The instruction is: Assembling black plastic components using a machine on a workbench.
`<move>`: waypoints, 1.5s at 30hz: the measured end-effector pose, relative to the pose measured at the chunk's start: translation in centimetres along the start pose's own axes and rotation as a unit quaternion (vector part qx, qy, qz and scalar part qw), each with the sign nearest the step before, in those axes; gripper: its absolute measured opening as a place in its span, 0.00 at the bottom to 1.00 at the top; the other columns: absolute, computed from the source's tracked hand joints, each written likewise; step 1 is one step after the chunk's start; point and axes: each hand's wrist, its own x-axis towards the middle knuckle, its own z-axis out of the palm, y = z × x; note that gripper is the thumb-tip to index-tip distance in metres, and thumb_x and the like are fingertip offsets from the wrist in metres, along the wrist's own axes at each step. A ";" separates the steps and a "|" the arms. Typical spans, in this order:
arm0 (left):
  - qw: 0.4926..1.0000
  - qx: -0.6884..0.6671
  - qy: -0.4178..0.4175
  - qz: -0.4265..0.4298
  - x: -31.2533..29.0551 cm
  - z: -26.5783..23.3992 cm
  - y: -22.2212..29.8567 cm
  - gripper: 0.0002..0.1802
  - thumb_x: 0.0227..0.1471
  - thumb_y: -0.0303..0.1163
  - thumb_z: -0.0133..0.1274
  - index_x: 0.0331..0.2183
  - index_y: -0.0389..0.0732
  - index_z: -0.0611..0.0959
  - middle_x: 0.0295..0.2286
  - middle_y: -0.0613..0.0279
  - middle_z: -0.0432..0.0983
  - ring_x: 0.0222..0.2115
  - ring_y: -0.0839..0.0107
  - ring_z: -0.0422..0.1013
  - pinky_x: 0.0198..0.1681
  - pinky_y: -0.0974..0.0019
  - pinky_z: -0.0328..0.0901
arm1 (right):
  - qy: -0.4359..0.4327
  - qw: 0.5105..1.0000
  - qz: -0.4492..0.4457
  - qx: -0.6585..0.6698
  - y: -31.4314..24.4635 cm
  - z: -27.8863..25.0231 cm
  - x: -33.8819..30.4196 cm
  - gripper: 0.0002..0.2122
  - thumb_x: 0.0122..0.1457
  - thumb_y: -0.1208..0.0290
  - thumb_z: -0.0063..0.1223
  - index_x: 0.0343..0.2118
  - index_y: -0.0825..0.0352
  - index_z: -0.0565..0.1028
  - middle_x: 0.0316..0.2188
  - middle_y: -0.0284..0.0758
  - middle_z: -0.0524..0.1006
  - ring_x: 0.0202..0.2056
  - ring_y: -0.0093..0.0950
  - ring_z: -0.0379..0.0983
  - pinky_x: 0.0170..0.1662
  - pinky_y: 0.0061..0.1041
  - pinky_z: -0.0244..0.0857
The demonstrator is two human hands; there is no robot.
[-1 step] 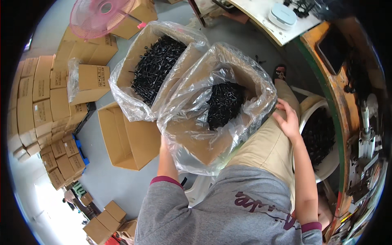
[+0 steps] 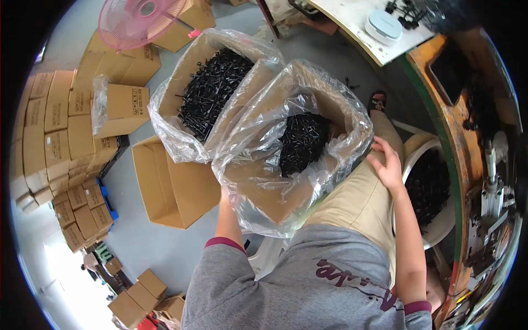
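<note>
In front of me stands a cardboard box (image 2: pixel 269 201) lined with a clear plastic bag (image 2: pixel 242 146). Small black parts with thin stems (image 2: pixel 303 140) are heaped inside it. My left hand (image 2: pixel 226 198) is at the near left side of this box, its fingers hidden by the box and plastic. My right hand (image 2: pixel 389 168) lies over my thigh beside the box's right edge, fingers apart and nothing in them; whether the fingertips touch the plastic I cannot tell. Against the far left side stands a second lined box (image 2: pixel 190 60), holding more such black parts (image 2: pixel 212 91).
An empty cardboard box (image 2: pixel 159 201) sits at the left. Stacked cartons (image 2: pixel 58 118) and a pink fan (image 2: pixel 124 27) stand beyond. To my right are a white tub (image 2: pixel 440 234) of black parts and a workbench (image 2: pixel 448 140) with metal fixtures.
The view has shifted very slightly. Both hands and the boxes hold their places.
</note>
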 end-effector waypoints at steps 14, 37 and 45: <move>0.940 0.316 -0.083 -0.102 -11.7 1.0 1.1 0.24 0.55 0.47 0.57 0.50 0.43 0.79 0.53 0.56 0.73 0.51 0.56 0.71 0.49 0.51 0.70 | -0.016 0.999 -0.015 0.037 0.3 -0.6 -0.6 0.24 0.50 0.72 0.62 0.52 0.63 0.73 0.40 0.42 0.80 0.44 0.37 0.77 0.51 0.33 0.67; 0.523 0.674 -0.197 0.484 -22.9 37.3 10.5 0.16 0.54 0.31 0.58 0.46 0.43 0.81 0.36 0.58 0.80 0.27 0.65 0.77 0.33 0.63 0.71 | 0.218 0.958 -0.024 -0.184 -2.0 -4.3 -16.7 0.20 0.49 0.71 0.60 0.47 0.66 0.74 0.42 0.40 0.72 0.45 0.38 0.69 0.46 0.37 0.62; 0.287 0.531 -0.489 0.630 -29.3 48.4 3.8 0.10 0.46 0.25 0.61 0.35 0.40 0.83 0.30 0.62 0.80 0.28 0.64 0.76 0.30 0.65 0.70 | 0.164 0.974 0.022 -0.155 3.1 -4.4 -22.2 0.12 0.38 0.74 0.60 0.30 0.66 0.75 0.27 0.38 0.74 0.34 0.38 0.72 0.39 0.36 0.68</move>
